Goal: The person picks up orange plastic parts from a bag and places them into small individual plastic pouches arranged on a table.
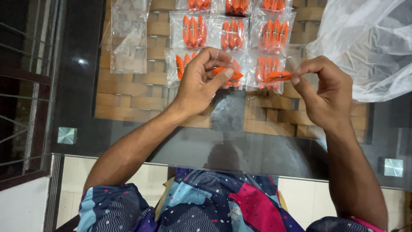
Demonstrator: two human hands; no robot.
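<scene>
From the head view, looking down over a glass-topped table (128,141) with a woven surface under the pane, the left hand (201,83) was closed around an orange clip (227,74), thumb pressed on top and fingers curled beneath, so only the clip's tip showed toward the right. The right hand (326,92) pinched a second orange clip (278,77) between thumb and forefinger, the rest of that hand loosely folded. Both clips lay with their long axes roughly across the frame, tips pointing toward each other, a small gap of table between them; the hands were apart, at about the same height. Just beyond the hands, rows of small clear packets of orange clips (234,34) lay flat on the table, the nearest row partly hidden behind the fingers and closer to the left hand. An empty clear sleeve (126,36) lay to the left, well apart, and a large crumpled plastic bag (369,43) sat just beyond the right hand.
</scene>
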